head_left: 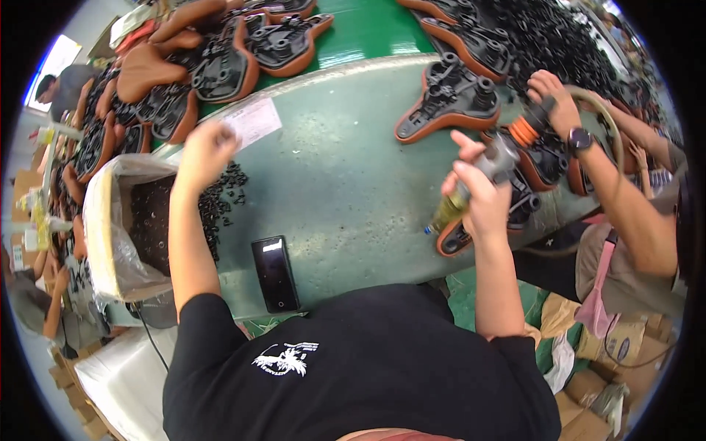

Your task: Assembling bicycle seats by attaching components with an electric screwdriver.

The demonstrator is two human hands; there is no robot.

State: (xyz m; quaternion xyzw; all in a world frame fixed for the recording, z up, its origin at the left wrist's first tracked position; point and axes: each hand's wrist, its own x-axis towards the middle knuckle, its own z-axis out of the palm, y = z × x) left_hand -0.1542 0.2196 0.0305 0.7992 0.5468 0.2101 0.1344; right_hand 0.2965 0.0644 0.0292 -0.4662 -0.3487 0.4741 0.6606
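Observation:
My right hand [482, 195] is closed round a power screwdriver [502, 156] with a grey body and a yellow-green front end. Its blue tip points down and left, over a bicycle saddle [454, 239] at the table's right edge. My left hand [209, 151], slightly blurred, is raised with its fingers curled together; what they hold, if anything, is hidden. Beneath and beside it lie a printed sheet [257, 123] and a spread of small black parts [229, 187]. An upturned brown saddle with a black underside [452, 99] rests farther back on the right.
A plastic-lined box [103, 228] stands at the left, a black phone [275, 273] near the front edge. Saddles [224, 62] crowd the back left; black parts [555, 44] are heaped at the back right. A co-worker's hand [557, 103] reaches in beside a hose [616, 136].

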